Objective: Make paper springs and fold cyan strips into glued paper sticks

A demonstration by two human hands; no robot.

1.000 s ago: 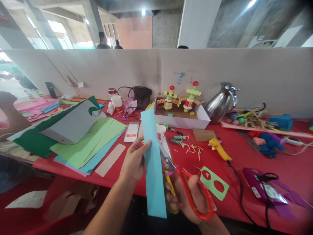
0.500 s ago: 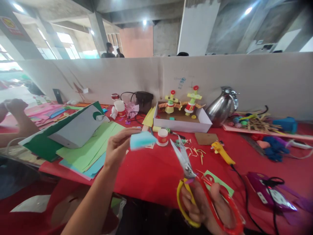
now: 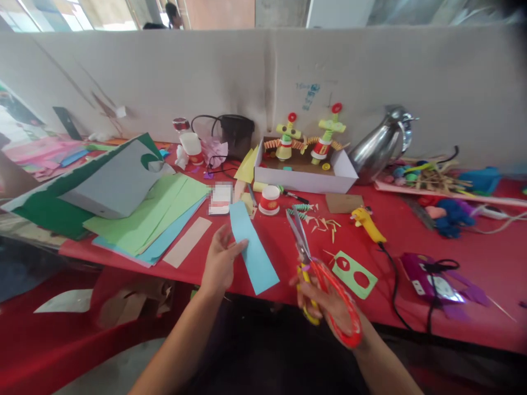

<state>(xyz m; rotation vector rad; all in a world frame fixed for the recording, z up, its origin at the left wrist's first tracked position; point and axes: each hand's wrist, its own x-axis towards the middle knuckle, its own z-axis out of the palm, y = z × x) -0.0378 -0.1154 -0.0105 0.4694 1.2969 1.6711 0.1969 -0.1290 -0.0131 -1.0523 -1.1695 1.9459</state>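
Note:
My left hand (image 3: 222, 257) pinches a light blue paper strip (image 3: 254, 249) by its left edge, just over the front of the table. In my right hand (image 3: 325, 296) is a pair of scissors (image 3: 304, 249), its blades slightly apart and pointing away from me. The yellow and red handles are around my fingers. A gap separates the blades from the blue strip. Beyond them stands a white and red paper cup (image 3: 270, 200). A green paper piece (image 3: 354, 274) with cut-out holes lies right of the scissors.
Sheets of green paper (image 3: 164, 211) and a pinkish strip (image 3: 188, 242) lie left. At the back, two paper figures (image 3: 325, 137) stand in a white box (image 3: 304, 180) beside a steel jug (image 3: 381, 142). A yellow glue gun (image 3: 369, 225) and its cord lie right.
The view has tilted down. The blue strip, blurred and seen end-on before, now shows its full length. The scissors have swung left and their blades are closer together.

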